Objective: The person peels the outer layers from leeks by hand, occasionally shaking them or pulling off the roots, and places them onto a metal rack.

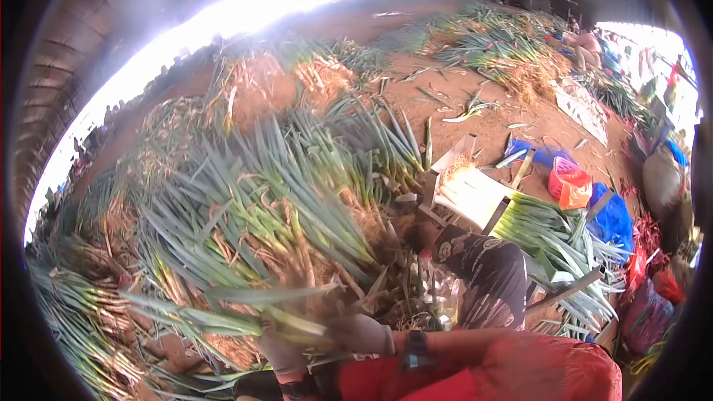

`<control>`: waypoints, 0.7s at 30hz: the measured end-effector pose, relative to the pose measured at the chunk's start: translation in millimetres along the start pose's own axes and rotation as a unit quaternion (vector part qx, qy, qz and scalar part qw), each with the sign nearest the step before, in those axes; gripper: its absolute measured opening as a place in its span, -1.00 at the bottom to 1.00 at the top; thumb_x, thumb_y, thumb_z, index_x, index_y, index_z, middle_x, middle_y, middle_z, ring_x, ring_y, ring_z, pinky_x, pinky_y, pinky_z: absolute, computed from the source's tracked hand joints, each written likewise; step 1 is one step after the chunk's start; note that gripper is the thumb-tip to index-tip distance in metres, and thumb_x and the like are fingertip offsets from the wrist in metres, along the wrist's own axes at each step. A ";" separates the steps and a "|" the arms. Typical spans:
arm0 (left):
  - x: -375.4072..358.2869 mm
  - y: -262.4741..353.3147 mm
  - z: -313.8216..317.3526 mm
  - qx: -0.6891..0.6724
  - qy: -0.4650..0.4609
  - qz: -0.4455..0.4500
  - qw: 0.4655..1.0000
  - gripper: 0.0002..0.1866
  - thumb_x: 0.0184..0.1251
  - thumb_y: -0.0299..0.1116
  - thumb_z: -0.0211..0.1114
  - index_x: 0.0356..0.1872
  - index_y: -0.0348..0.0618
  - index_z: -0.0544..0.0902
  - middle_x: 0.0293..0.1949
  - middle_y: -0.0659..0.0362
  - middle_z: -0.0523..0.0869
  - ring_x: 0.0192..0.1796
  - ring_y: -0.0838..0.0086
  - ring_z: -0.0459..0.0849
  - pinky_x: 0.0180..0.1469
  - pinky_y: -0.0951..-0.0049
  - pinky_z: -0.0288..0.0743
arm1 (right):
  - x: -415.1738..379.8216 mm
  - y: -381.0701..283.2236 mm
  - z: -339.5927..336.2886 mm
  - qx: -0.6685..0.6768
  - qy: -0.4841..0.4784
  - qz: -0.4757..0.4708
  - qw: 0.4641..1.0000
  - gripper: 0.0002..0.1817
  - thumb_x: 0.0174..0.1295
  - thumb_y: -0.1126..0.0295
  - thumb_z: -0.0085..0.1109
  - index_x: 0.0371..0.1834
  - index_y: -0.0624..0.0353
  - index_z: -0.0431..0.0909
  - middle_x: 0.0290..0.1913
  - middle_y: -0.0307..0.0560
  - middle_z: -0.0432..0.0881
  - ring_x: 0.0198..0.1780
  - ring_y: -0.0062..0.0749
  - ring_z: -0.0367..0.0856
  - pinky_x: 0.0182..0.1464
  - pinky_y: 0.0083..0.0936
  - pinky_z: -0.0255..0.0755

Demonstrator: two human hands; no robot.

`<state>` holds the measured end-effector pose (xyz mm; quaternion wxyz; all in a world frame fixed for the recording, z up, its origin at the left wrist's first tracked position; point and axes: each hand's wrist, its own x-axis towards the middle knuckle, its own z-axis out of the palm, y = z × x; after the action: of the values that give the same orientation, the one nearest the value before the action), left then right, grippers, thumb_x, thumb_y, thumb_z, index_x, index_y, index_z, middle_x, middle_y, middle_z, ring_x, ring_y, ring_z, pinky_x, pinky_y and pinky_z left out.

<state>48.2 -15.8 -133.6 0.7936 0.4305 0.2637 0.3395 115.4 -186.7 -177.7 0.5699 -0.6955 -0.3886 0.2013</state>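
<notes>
Near the bottom centre, my left hand [281, 347] in a greyish glove is closed round a green onion stalk [301, 325], whose leaves reach out to the left. Beside it my right hand [364, 334], also gloved and with a dark watch at the wrist, is blurred at the stalk's lower end; its fingers are not clear. Just beyond both hands lies a large heap of green onions [275, 200] with brown roots. To the right of my knee, a metal rack [466, 147] holds a bundle of trimmed green onions [475, 191] with white stems.
More onion piles [505, 48] lie at the back and along the left. At the right are a pink basket [568, 177], blue plastic [613, 219] and sacks [663, 182]. A person [587, 48] sits at the far right. Loose leaves lie on the brown ground [445, 78].
</notes>
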 end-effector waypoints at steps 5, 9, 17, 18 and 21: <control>13.5 -26.0 -13.9 0.020 0.074 0.009 0.997 -0.77 0.45 -0.34 0.19 -0.08 -0.32 0.59 -0.40 0.18 0.58 -0.47 0.46 0.55 -0.46 0.51 0.47 | 5.2 -34.9 -7.3 -0.307 -0.014 0.069 0.949 -0.35 0.31 0.19 0.20 0.47 -0.06 0.29 0.06 0.07 0.65 -0.10 -0.09 0.70 -0.11 -0.28 0.58; 18.0 -27.9 -9.6 0.067 0.067 0.042 0.995 -0.79 0.37 -0.36 0.24 -0.15 -0.32 0.61 -0.46 0.21 0.58 -0.49 0.50 0.54 -0.49 0.52 0.42 | 37.2 -17.7 -9.7 -0.250 -0.045 0.064 0.965 -0.27 0.31 0.19 0.19 0.54 -0.08 0.14 0.15 0.07 0.58 -0.04 -0.12 0.68 -0.05 -0.36 0.58; -4.4 -0.8 6.0 0.167 0.027 0.121 0.978 -0.89 0.13 -0.54 0.26 -0.30 -0.27 0.66 -0.48 0.24 0.61 -0.46 0.58 0.52 -0.44 0.52 0.37 | 51.4 -36.5 9.9 -0.395 0.041 -0.066 0.915 -0.59 0.36 0.28 0.05 0.23 0.16 0.39 -0.16 0.12 0.64 -0.20 -0.06 0.70 -0.24 -0.19 0.58; 1.2 -6.7 -3.0 0.176 0.044 0.134 0.974 -0.95 0.14 -0.53 0.26 -0.39 -0.25 0.66 -0.50 0.24 0.60 -0.43 0.58 0.54 -0.43 0.52 0.36 | 52.5 -30.3 16.7 -0.402 0.070 -0.102 0.907 -0.61 0.31 0.31 0.09 0.18 0.18 0.44 -0.19 0.14 0.66 -0.19 -0.04 0.71 -0.19 -0.13 0.58; -6.7 -0.4 -4.5 0.203 0.029 0.101 0.974 -0.87 0.17 -0.55 0.26 -0.26 -0.29 0.66 -0.42 0.24 0.62 -0.38 0.59 0.55 -0.41 0.52 0.39 | 55.3 -49.3 6.6 -0.339 -0.035 0.013 0.940 -0.59 0.21 0.33 0.16 0.13 0.20 0.50 0.04 0.19 0.62 0.03 -0.02 0.68 0.01 -0.15 0.55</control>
<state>40.9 -18.8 -135.3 0.6436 0.5968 0.3052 0.3695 129.4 -137.5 -123.7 0.2837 -0.8448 -0.4447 0.0894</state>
